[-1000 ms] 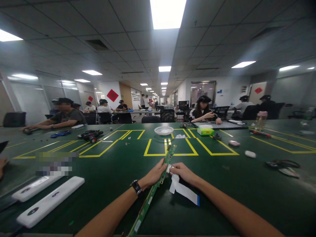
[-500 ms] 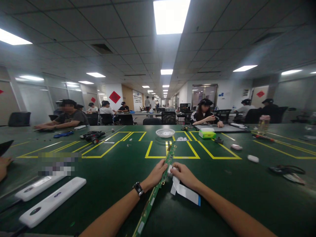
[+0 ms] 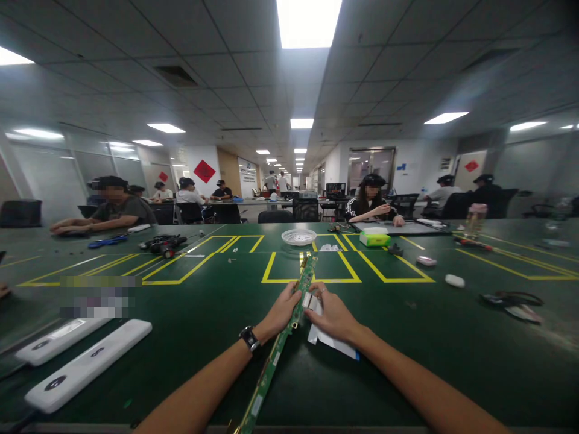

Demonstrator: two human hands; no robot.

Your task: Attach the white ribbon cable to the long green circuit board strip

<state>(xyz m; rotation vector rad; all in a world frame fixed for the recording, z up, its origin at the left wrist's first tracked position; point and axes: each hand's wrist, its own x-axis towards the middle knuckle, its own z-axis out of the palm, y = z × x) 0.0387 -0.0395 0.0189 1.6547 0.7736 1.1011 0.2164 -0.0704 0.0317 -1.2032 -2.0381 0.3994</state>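
A long, narrow green circuit board runs slantwise from the near table edge up between my hands. Around its upper part my left hand is closed, thumb on the board's face; a dark watch sits on that wrist. My right hand, fingers bent together, grips a white flat ribbon cable close to the board's right edge. The cable's folded length hangs below the hand, with a blue tip at its end. Whether the cable's upper end touches the board I cannot tell.
Two white power strips lie at the left. Ahead are a white basket, a green tissue pack and yellow tape outlines on the green table. A power tool lies left; co-workers sit across.
My right hand has turned slightly over the cable, covering more of it, and the cable's blue end now shows less. The whole view has shifted a little. My left hand keeps its hold.
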